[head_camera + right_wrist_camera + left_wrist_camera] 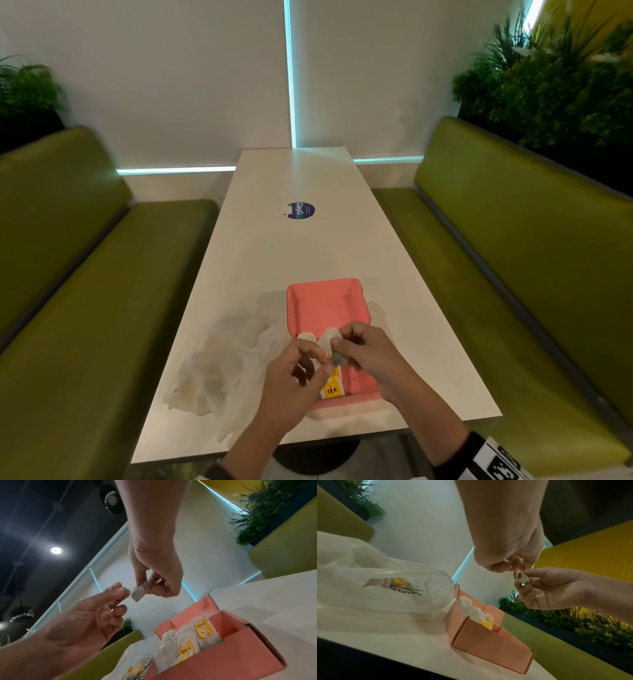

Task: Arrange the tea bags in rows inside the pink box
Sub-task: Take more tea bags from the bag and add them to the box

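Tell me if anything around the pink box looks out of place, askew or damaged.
Nothing looks damaged or spilled. The pink box sits slightly skewed on the table, with tea bags lined up at its near end. The plastic bag lies crumpled on its left. Both hands hold one tea bag above it.

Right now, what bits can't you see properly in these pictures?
How many bags lie in the pink cardboard box: head view, both hands cover its near half.
What fills the clear plastic bag: head view, hazy film and blur.
Print on the small grey tea bag pinched by the right hand: right wrist view, too small.
Whether the left hand pinches its thread: too thin.
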Tool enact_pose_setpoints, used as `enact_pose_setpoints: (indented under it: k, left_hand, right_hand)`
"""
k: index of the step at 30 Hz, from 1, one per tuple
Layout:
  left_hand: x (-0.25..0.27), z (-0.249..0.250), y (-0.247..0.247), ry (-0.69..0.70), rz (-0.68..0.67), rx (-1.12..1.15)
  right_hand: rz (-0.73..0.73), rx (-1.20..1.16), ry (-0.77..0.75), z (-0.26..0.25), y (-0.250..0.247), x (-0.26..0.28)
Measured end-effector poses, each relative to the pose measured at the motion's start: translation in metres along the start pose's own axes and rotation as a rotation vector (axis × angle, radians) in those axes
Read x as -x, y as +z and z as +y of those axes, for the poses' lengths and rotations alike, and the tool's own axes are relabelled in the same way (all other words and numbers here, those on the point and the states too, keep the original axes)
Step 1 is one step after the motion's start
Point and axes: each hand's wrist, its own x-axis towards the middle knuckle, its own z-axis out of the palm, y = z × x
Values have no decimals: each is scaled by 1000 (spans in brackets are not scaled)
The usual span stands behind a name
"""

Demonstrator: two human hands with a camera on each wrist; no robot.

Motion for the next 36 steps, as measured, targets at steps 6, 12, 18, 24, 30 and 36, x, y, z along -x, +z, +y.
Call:
enact_pose_setpoints:
  k: [6,12,18,24,30,36]
  left_hand:
    - [-7,3,-1,44,80,9]
    - [0,1,1,-17,6,53]
    - [3,0,0,-136,48,205]
    - [-3,-5,-4,-280,48,340]
    - [-8,-3,-7,-281,10,361]
    - [-3,-3,-5,-245,-86,332]
  right_hand:
    - [-58,143,-9,6,2,0]
    - [27,25,-35,1,-2,-3]
    - [-6,-200,40,0,-4,-5]
    - [-42,-314,110,2,-5,-7]
    - [-84,-352,107,-2,-7,-6]
    - [-88,-384,69,-4,-8,-7]
